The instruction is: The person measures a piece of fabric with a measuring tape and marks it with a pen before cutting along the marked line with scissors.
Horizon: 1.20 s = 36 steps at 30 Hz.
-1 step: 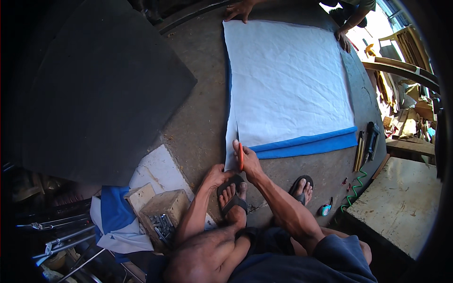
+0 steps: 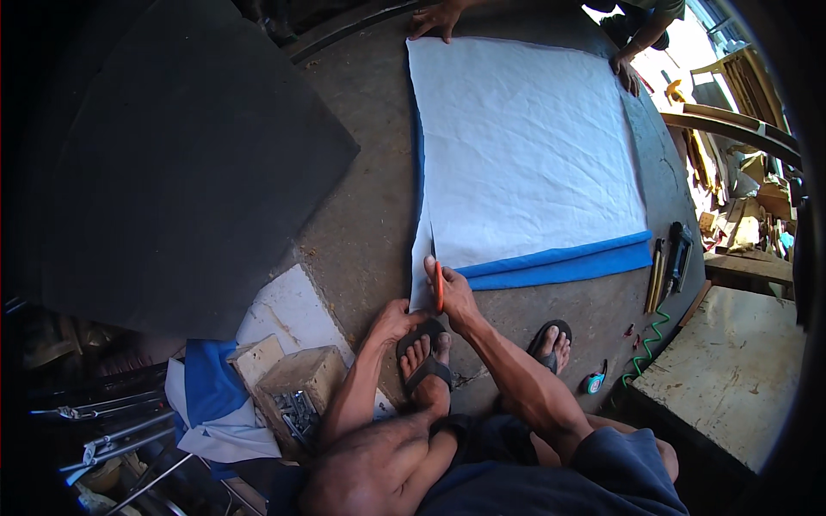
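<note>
A large sheet of fabric (image 2: 525, 146), white on top with a blue underside, lies spread on the ground. Its near edge is folded over, showing a blue band (image 2: 559, 262). My right hand (image 2: 452, 292) is closed round orange-handled scissors (image 2: 439, 288), whose blades sit in the cloth near its left edge. A narrow strip (image 2: 422, 267) hangs to the left of the blades. Down at the strip's near end, my left hand (image 2: 398, 320) pinches the cloth. At the far edge another person's hand (image 2: 437, 19) presses the left corner, and their other hand (image 2: 625, 76) rests by the right corner.
A dark flat sheet (image 2: 198, 172) fills the left. Nearer stand a wooden box of metal fasteners (image 2: 297, 408) and blue-white cloth scraps (image 2: 211, 387). On the right are a tape measure (image 2: 594, 382), a green coiled cord (image 2: 650, 344), a tool (image 2: 680, 249) and a pale board (image 2: 723, 370).
</note>
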Motion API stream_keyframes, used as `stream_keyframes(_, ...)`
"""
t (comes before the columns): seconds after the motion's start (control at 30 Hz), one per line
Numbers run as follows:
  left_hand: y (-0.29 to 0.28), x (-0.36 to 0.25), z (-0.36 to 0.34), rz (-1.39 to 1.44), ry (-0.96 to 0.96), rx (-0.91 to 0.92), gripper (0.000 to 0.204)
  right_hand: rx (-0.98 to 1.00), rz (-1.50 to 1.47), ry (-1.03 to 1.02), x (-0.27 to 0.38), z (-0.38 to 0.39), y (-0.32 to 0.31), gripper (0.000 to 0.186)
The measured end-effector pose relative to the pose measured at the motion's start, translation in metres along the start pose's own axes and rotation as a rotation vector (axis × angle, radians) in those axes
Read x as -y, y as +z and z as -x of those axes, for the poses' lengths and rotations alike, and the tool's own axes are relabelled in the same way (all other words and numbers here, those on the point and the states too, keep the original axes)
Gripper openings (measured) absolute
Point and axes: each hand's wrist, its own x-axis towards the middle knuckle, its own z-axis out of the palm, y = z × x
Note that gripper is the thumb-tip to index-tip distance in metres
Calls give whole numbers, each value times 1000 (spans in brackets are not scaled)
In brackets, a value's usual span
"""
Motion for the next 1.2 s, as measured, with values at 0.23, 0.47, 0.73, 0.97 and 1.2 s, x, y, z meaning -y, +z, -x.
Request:
stream_keyframes(0.23,1,5,-4,-13,-9,3,32,-4,-7,-3,0,-6,0,62)
stream_keyframes(0.47,3,3,-3,50,1,25,32,-9,2,-12,4,-14,-3,63)
stream_keyframes(0.73,-6,10,-4,-22,-3,9,33,-23,69,4,15,-20,0,68)
stream_keyframes(0.97,-12,38,-15,34,21,10,34,20,-74,-55,31,-35,7,66)
stream_keyframes(1.2,-6,36,-15,-36,2,12,35,11,-2,-53,23,-45,3,71)
